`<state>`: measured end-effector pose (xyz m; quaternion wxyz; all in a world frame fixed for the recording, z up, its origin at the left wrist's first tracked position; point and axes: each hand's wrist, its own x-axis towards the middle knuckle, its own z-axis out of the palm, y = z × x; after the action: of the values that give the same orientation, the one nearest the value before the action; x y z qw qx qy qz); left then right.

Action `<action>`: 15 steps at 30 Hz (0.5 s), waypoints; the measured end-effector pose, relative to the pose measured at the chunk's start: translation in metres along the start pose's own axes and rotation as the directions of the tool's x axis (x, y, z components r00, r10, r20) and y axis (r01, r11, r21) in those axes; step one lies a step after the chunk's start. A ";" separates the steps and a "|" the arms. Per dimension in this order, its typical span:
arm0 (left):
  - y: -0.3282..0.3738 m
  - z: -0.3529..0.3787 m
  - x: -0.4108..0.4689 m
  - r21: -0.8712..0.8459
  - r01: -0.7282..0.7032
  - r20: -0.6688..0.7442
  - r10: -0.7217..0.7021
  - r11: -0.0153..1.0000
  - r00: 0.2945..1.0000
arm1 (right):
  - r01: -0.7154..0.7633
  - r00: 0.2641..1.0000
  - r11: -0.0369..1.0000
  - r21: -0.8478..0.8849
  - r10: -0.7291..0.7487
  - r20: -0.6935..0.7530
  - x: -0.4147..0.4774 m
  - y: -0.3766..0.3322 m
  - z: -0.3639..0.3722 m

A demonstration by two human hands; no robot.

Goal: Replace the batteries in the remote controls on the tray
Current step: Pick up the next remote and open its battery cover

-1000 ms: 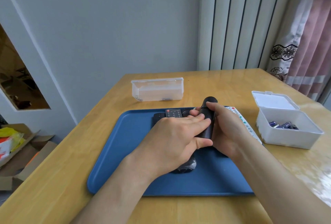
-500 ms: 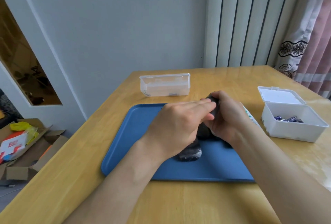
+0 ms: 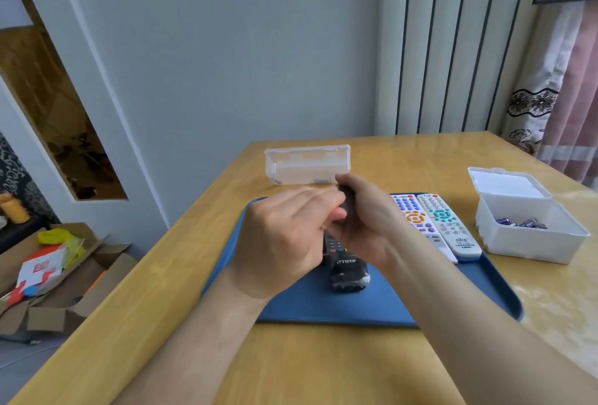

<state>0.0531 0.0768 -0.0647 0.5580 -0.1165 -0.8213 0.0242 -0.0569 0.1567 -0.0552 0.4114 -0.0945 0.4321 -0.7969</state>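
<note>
Remote controls first: nearest me a black remote (image 3: 348, 272) lies flat on the blue tray (image 3: 356, 310), which sits on the counter (image 3: 323, 365). Just above it both hands hold a slim black remote (image 3: 348, 202) clear of the tray. Right hand (image 3: 369, 226) wraps its body; left hand (image 3: 284, 242) curls in against its near side, pinching. My fingers hide the cover and battery bay.

Judgement: I'm opening the back of this one, an early step of the swap.

Beyond, two white remotes (image 3: 433, 223) lie side by side at the tray's right edge. Battery box (image 3: 530, 242), lid up, stands right of the tray with batteries (image 3: 521, 222) inside. Clear case (image 3: 307, 165) sits past the tray.

Next: slide the cover off, tip the cells out, reach right for fresh ones.
</note>
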 end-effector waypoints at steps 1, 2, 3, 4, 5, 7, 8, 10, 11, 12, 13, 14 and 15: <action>0.002 -0.001 -0.002 -0.045 0.066 0.044 -0.065 0.997 0.997 | 0.058 0.998 0.998 0.000 -0.058 -0.038 0.001 0.000 0.000; 0.006 -0.002 -0.004 -0.096 0.188 0.103 -0.178 0.977 0.979 | 0.127 0.989 0.992 -0.015 -0.128 -0.071 0.003 0.000 -0.001; 0.011 -0.004 -0.003 -0.134 0.351 0.178 -0.326 0.927 0.929 | 0.196 0.976 0.980 -0.044 -0.200 -0.085 0.005 -0.001 -0.002; 0.014 -0.004 -0.002 -0.147 0.521 0.267 -0.473 0.841 0.840 | 0.253 0.963 0.965 -0.071 -0.258 -0.081 0.005 0.000 -0.004; 0.015 -0.001 -0.001 -0.121 0.655 0.346 -0.586 0.746 0.732 | 0.297 0.951 0.951 -0.092 -0.303 -0.062 0.005 0.001 -0.005; 0.011 0.006 0.002 -0.003 0.786 0.422 -0.712 0.618 0.561 | 0.346 0.938 0.932 -0.108 -0.347 0.004 0.004 0.006 -0.005; 0.010 0.010 0.003 0.037 0.804 0.431 -0.735 0.594 0.523 | 0.353 0.936 0.931 -0.094 -0.351 0.032 0.002 0.009 -0.005; 0.008 0.013 0.007 0.122 0.779 0.415 -0.745 0.615 0.523 | 0.341 0.939 0.940 -0.025 -0.339 0.066 -0.002 0.010 -0.005; 0.007 0.013 0.007 0.142 0.764 0.409 -0.740 0.630 0.535 | 0.334 0.940 0.942 0.006 -0.334 0.074 -0.002 0.009 -0.006; 0.006 0.013 0.007 0.141 0.758 0.404 -0.736 0.637 0.544 | 0.332 0.940 0.943 0.018 -0.333 0.077 -0.002 0.008 -0.008; 0.006 0.013 0.006 0.120 0.759 0.398 -0.732 0.639 0.553 | 0.335 0.939 0.942 0.018 -0.335 0.076 -0.001 0.007 -0.011; 0.006 0.013 0.004 0.113 0.752 0.385 -0.726 0.650 0.570 | 0.339 0.937 0.940 0.022 -0.340 0.074 -0.001 0.007 -0.012; 0.007 0.013 0.003 0.136 0.703 0.354 -0.697 0.698 0.623 | 0.347 0.935 0.937 0.038 -0.348 0.067 -0.001 0.006 -0.013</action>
<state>0.0411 0.0851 -0.0683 0.3525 0.2146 -0.8931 -0.1788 -0.0592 0.1638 -0.0678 0.2809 -0.1932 0.3831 -0.8585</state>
